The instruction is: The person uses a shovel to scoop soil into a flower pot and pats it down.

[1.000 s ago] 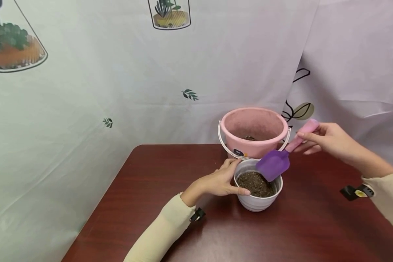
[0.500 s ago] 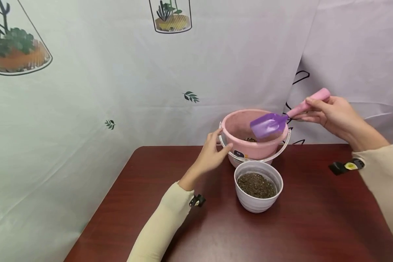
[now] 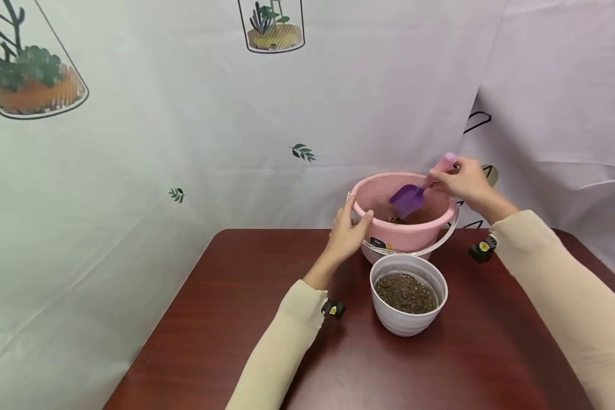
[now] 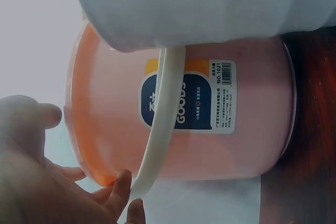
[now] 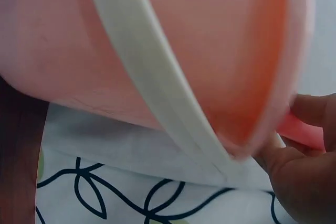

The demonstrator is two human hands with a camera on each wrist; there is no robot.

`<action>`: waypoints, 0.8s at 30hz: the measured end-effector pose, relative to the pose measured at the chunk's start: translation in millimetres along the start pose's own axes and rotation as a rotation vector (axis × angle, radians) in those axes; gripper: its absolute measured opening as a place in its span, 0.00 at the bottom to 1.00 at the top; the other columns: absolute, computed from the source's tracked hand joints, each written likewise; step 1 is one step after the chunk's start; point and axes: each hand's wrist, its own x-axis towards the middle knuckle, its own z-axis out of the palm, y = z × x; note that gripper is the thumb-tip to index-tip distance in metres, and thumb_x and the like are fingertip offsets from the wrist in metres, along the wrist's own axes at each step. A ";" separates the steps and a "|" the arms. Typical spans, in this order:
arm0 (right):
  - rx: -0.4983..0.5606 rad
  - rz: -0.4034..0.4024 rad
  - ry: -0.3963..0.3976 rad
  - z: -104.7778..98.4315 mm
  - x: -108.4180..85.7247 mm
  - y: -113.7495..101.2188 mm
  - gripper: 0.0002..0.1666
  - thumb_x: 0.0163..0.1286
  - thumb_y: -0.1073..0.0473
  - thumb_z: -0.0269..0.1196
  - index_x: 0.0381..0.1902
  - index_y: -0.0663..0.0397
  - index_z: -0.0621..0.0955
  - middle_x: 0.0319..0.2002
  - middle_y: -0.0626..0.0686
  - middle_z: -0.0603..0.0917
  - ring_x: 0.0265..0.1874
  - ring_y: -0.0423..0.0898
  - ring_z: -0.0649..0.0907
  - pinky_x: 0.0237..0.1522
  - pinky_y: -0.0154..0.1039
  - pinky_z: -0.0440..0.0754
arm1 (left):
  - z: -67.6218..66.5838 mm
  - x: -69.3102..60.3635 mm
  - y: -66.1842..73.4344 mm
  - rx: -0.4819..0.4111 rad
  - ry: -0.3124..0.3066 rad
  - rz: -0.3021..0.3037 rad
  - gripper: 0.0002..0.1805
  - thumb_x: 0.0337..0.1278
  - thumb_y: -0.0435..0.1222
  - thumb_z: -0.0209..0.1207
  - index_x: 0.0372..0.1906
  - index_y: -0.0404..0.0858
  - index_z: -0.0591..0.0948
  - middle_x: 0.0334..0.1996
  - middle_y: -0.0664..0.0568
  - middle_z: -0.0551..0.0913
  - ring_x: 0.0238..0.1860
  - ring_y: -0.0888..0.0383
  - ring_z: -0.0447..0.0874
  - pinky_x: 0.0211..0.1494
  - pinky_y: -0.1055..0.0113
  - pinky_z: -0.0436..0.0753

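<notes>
My right hand [image 3: 463, 181] holds a small trowel by its pink handle [image 3: 443, 166], over the right rim of a pink bucket [image 3: 407, 234]. The trowel's purple blade [image 3: 408, 199] tilts down inside the bucket, above a little dark material [image 3: 396, 220]. In the right wrist view, fingers [image 5: 310, 109] grip the pink handle, partly hidden by the bucket rim. At the bucket's left side is my left hand [image 3: 344, 234], its thumb and fingers spread against the rim, near the white bail handle [image 4: 163, 114]. In front stands a white pot [image 3: 407, 322] with dark soil [image 3: 406, 292].
The pot stands close in front of the bucket on a dark red wooden table [image 3: 266, 285]. Behind hangs a pale cloth [image 3: 225, 131] printed with plants and leaves. A label [image 4: 189, 95] marks the bucket's front.
My left hand has left the white pot and moved to the bucket's left rim. My right hand has carried the trowel from the pot up and over into the bucket.
</notes>
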 end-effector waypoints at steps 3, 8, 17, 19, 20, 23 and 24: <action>-0.142 -0.040 -0.053 11.8 8.3 1.4 0.17 0.69 0.59 0.66 0.42 0.72 0.78 0.31 0.62 0.88 0.22 0.30 0.81 0.27 0.27 0.80 | 2.6 0.6 -0.2 -0.009 0.009 -0.003 0.38 0.67 0.51 0.56 0.77 0.43 0.60 0.66 0.41 0.69 0.53 0.50 0.74 0.55 0.52 0.73; -0.233 -0.083 -0.188 27.1 21.2 3.7 0.15 0.68 0.62 0.66 0.39 0.73 0.77 0.30 0.68 0.86 0.19 0.34 0.82 0.24 0.29 0.79 | 6.1 0.8 -1.5 -0.066 0.030 0.006 0.38 0.67 0.48 0.59 0.76 0.40 0.61 0.68 0.40 0.66 0.57 0.44 0.71 0.59 0.55 0.73; -0.437 -0.098 -0.257 39.9 36.4 3.9 0.16 0.66 0.59 0.67 0.27 0.69 0.80 0.19 0.56 0.83 0.19 0.40 0.78 0.24 0.32 0.73 | 3.7 1.3 -2.2 -0.067 0.044 -0.005 0.39 0.66 0.49 0.59 0.77 0.41 0.61 0.69 0.41 0.66 0.57 0.44 0.70 0.60 0.53 0.72; -0.446 -0.099 -0.307 45.3 36.7 4.4 0.17 0.66 0.59 0.66 0.24 0.70 0.82 0.19 0.57 0.84 0.21 0.43 0.79 0.26 0.33 0.74 | 3.4 1.3 -3.2 -0.068 0.043 -0.007 0.38 0.67 0.49 0.59 0.77 0.41 0.61 0.69 0.41 0.66 0.58 0.43 0.70 0.60 0.53 0.72; -0.443 -0.097 -0.334 47.8 36.2 4.4 0.18 0.67 0.59 0.65 0.24 0.70 0.83 0.20 0.56 0.84 0.22 0.44 0.80 0.27 0.33 0.75 | 3.7 1.5 -3.8 -0.070 0.041 -0.006 0.38 0.67 0.49 0.59 0.77 0.41 0.61 0.69 0.41 0.66 0.57 0.44 0.70 0.60 0.54 0.72; -0.407 -0.099 -0.326 50.6 32.8 1.1 0.17 0.67 0.60 0.63 0.25 0.70 0.84 0.22 0.59 0.85 0.22 0.45 0.83 0.26 0.32 0.76 | 5.5 2.0 -4.5 -0.071 0.021 0.008 0.38 0.67 0.48 0.59 0.77 0.40 0.61 0.69 0.40 0.65 0.55 0.45 0.71 0.59 0.56 0.73; -0.404 -0.112 -0.291 49.5 31.8 -0.8 0.16 0.67 0.60 0.64 0.26 0.70 0.83 0.22 0.60 0.85 0.21 0.46 0.83 0.26 0.32 0.76 | 5.9 2.3 -4.1 -0.070 0.015 0.011 0.38 0.67 0.48 0.59 0.77 0.40 0.60 0.69 0.41 0.65 0.55 0.46 0.72 0.59 0.56 0.73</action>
